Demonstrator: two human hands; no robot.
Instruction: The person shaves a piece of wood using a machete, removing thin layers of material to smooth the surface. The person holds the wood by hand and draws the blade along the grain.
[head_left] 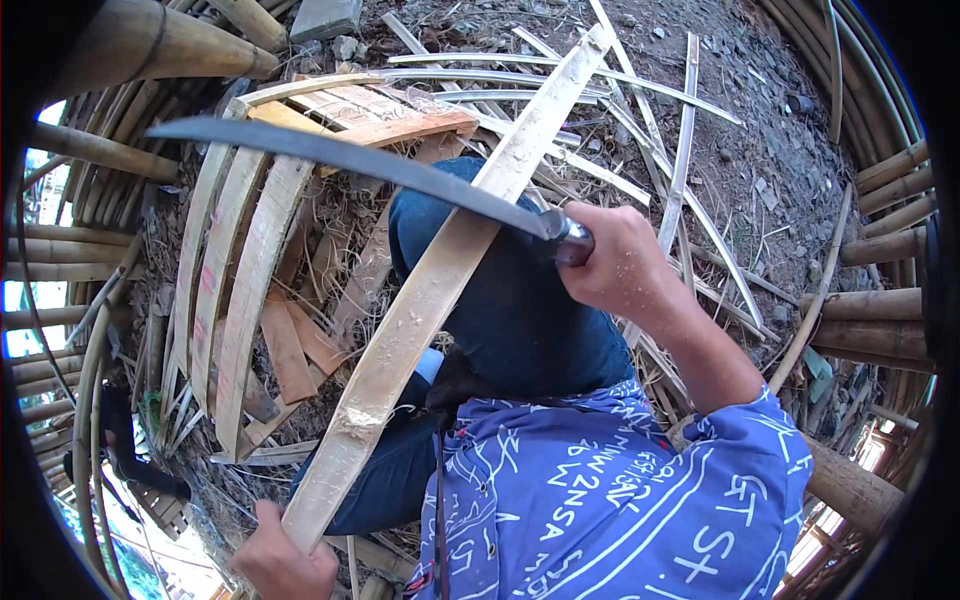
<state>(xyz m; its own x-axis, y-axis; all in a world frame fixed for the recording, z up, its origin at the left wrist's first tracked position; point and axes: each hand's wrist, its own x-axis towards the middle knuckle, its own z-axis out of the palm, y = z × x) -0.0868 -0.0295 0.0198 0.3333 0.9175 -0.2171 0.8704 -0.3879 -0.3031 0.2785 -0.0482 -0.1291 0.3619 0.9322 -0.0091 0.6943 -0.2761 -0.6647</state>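
Note:
My right hand (622, 258) is closed around the handle of a long machete (335, 152), its dark curved blade reaching out to the left. The blade crosses over a long pale split-bamboo strip (432, 280); whether it touches the surface I cannot tell. My left hand (285, 562) grips the strip's near end at the lower left. From there the strip slants up and away across my bent knee (545, 310). Rough patches and light shavings show on its face.
To the left stands a slatted wooden crate (262, 275) with loose boards (287, 345) beside it. Thin split-bamboo strips (682, 150) lie scattered on the dirt ground ahead. Bamboo poles (880, 310) line both sides, and a grey block (325, 18) sits at the far edge.

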